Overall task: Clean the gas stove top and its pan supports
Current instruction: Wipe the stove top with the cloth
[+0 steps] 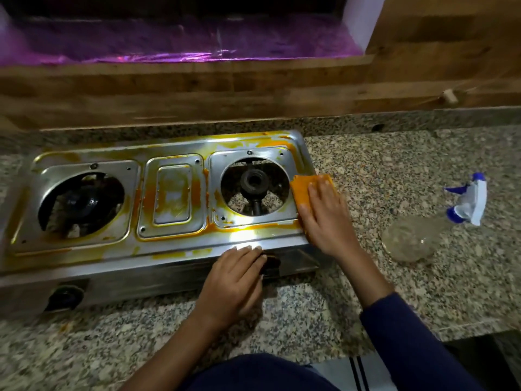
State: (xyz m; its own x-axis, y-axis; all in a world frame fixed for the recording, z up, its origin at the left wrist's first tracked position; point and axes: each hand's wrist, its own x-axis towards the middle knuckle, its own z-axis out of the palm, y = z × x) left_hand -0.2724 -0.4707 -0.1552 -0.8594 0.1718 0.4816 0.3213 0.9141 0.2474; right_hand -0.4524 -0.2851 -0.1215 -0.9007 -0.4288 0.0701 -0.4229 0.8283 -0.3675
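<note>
My right hand (324, 221) presses flat on the orange cloth (306, 187) at the right end of the long stove (112, 258). My left hand (234, 277) rests flat on its front edge. The yellow mess (145, 194) stretches off leftward.

Dark navy long fabric sleeve (417, 342) on R arm, cuff ending mid-forearm. L forearm (174, 342) uncovered as far as seen. Both bare: left hand (234, 280), right hand (324, 218). Dark navy cloth garment (253, 373) at bottom centre, w/ a pale grey patch (358, 372) bearing thin dark stripes beside it
</note>
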